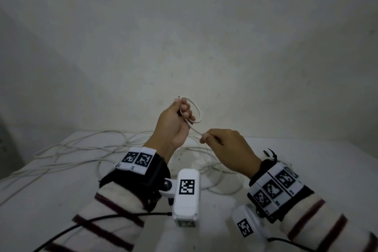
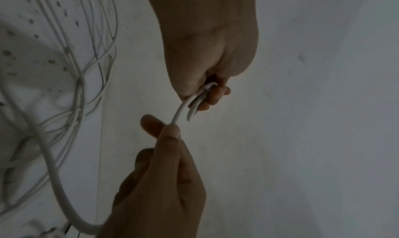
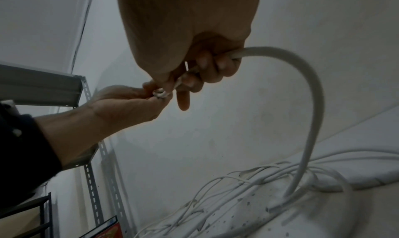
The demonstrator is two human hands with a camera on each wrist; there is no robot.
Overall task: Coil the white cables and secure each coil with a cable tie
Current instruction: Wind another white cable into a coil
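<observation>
My left hand (image 1: pixel 185 108) is raised above the table and grips a small coil of white cable (image 1: pixel 198 111), whose loop sticks out to the right of the fingers. From the coil the cable runs down to my right hand (image 1: pixel 205 136), which pinches it between thumb and fingers. In the left wrist view the left fingers (image 2: pixel 215 96) curl round the cable loops, and the right hand (image 2: pixel 172 130) pinches the strand just below. In the right wrist view the cable (image 3: pixel 311 91) arcs from the right hand (image 3: pixel 207 67) down to the table.
A tangle of loose white cables (image 1: pixel 86 149) spreads over the white table (image 1: pixel 317 170), behind and under my hands. A pale wall stands close behind the table. A metal shelf rack (image 3: pixel 43 88) stands to the left. Black camera leads (image 1: pixel 81 223) trail from my wrists.
</observation>
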